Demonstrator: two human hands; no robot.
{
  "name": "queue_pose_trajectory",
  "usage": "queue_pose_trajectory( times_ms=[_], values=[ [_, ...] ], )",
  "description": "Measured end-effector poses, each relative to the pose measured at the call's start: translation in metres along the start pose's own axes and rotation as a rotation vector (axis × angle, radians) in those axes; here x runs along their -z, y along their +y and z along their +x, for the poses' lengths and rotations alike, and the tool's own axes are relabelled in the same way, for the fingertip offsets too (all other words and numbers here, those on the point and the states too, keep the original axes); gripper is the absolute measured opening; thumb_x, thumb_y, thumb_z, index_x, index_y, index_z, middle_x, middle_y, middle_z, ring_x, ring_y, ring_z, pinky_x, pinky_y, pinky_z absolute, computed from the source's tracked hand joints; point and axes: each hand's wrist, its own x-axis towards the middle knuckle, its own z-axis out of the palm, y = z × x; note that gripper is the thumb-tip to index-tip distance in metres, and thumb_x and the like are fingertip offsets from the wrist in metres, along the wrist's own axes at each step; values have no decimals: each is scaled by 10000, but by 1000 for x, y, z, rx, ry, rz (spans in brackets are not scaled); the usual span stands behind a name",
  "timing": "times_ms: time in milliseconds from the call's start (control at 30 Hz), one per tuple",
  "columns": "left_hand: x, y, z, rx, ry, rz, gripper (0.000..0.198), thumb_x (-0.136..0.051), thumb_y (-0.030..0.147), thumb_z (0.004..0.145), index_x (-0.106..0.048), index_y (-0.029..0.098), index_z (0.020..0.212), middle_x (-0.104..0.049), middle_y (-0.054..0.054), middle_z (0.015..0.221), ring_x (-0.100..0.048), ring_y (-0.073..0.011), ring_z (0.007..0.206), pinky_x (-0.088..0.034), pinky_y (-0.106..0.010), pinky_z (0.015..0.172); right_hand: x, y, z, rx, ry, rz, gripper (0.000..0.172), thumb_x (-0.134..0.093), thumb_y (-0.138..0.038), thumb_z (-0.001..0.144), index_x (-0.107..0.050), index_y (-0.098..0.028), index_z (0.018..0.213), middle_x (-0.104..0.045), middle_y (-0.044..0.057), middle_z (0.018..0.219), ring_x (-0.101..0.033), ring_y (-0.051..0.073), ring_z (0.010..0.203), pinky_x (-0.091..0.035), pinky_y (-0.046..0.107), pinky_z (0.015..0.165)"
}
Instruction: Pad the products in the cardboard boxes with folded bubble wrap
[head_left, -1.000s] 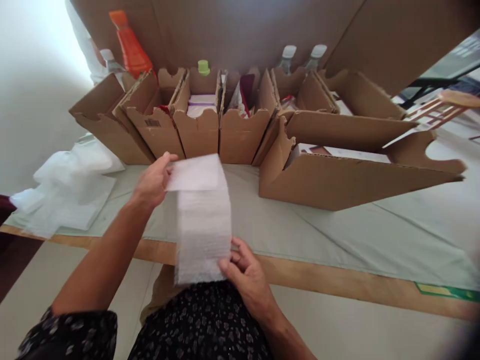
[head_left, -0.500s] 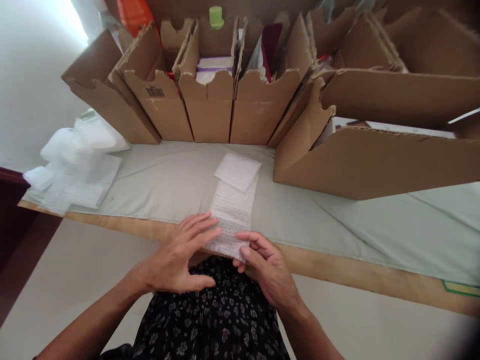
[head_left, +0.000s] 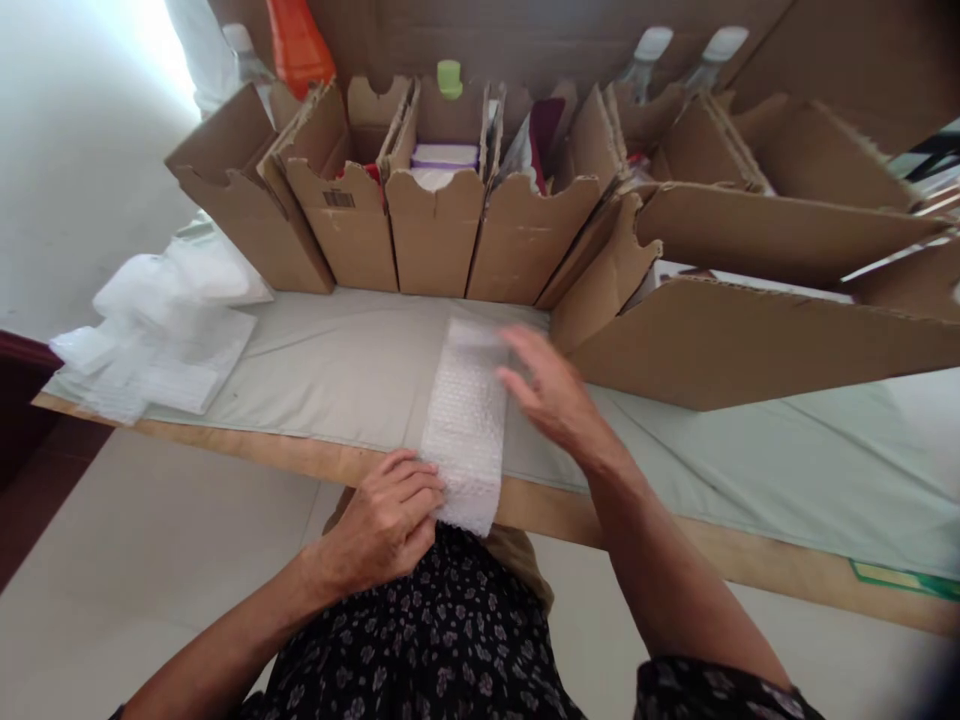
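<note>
Nearest, above a garment of black floral cloth [head_left: 420,640], a long strip of translucent white bubble wrap [head_left: 465,420] lies lengthwise on a surface [head_left: 345,370] covered in pale green cloth, its near end projecting past the bare wooden front edge [head_left: 247,443]; to flatten it well, I would anchor that overhanging end lightly, then press outward along the far part with an open palm, keeping the sides straight and the bubbles uncrushed; the left hand [head_left: 394,510] has its fingers close together, bent over the strip's left edge near that end; the right hand [head_left: 551,390] is loosely open, thumb and fingers apart, at the strip's far right side; blur and overlap keep me from telling whether the right touches the wrap or the left pinches it from beneath; farther off, a crumpled heap of clear plastic wrapping [head_left: 172,310] sits at left, a long brown cardboard holder [head_left: 750,345] at right, and a row of upright brown cardboard bins [head_left: 435,235] behind.
</note>
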Motion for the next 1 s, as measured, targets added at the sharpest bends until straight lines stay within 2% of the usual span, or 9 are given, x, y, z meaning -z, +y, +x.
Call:
queue_pose_trajectory(
  times_ms=[67, 133, 233, 367, 433, 533, 667, 833, 1000],
  values=[
    [2, 3, -1, 15, -2, -36, 253, -564, 2, 831, -663, 191, 968, -807, -60, 957, -771, -235, 984, -577, -498, 1045, 8, -1, -4, 14, 198, -50, 504, -566, -300, 1000, -571, -193, 1492, -483, 157, 1615, -494, 318, 1485, -476, 553, 1182],
    [6, 4, -2, 26, -11, -62, 240, -568, 3, 838, -652, 191, 962, -804, -54, 960, -768, -226, 979, -567, -490, 1059, 18, -11, -27, 51, 222, -59, 478, -564, -302, 1022, -566, -234, 1496, -432, 132, 1653, -467, 300, 1510, -441, 547, 1223],
    [13, 3, 3, 33, -24, -72, 233, -572, 7, 860, -647, 191, 982, -801, -59, 985, -761, -223, 987, -556, -487, 1067, 31, -30, -76, 109, 60, 0, 447, -610, -332, 1024, -586, -292, 1468, -488, 95, 1618, -518, 273, 1471, -477, 492, 1203],
    [16, 0, 17, 62, -47, -109, 159, -581, 58, 925, -643, 191, 986, -780, -61, 931, -749, -217, 913, -599, -429, 933, 26, -50, -117, 77, -117, 217, 756, -727, -563, 935, -443, -306, 1587, -626, 102, 1480, -616, 260, 1359, -539, 422, 1132],
    [15, -1, 23, 149, -46, -118, 131, -612, 122, 947, -652, 192, 1050, -776, -70, 957, -744, -222, 915, -606, -391, 857, 14, -54, -116, -26, -45, 259, 639, -730, -489, 950, -520, -280, 1516, -736, 74, 1255, -707, 221, 1168, -566, 380, 1068],
    [10, -4, 27, 371, -51, -158, 362, -634, 206, 955, -598, 201, 1315, -773, -70, 1041, -744, -211, 931, -602, -359, 832, -8, -52, -103, -200, 57, 309, 313, -645, -319, 987, -662, -236, 1288, -731, 9, 887, -717, 159, 853, -589, 294, 861],
    [-4, -9, 23, 493, -20, -122, 458, -578, 207, 974, -539, 197, 1430, -749, -32, 933, -709, -191, 837, -572, -347, 806, -30, -35, -94, -256, 116, 290, 309, -645, -314, 955, -670, -209, 1245, -715, 6, 824, -685, 160, 767, -566, 297, 766],
    [-23, -14, 22, 368, 41, 165, 448, -575, 175, 974, -559, 181, 1421, -722, -32, 857, -672, -222, 818, -521, -392, 829, -22, -29, -108, -24, 298, -42, 231, -639, -294, 989, -692, -224, 1203, -749, 67, 977, -702, 216, 905, -548, 387, 858],
    [-23, -15, 25, 252, 16, 296, 345, -544, 178, 1013, -595, 138, 1352, -715, -60, 843, -656, -238, 789, -516, -393, 773, -15, -35, -121, 283, 102, -170, 202, -669, -233, 970, -710, -220, 1167, -752, 89, 1148, -678, 249, 1097, -513, 409, 918]
  ],
)
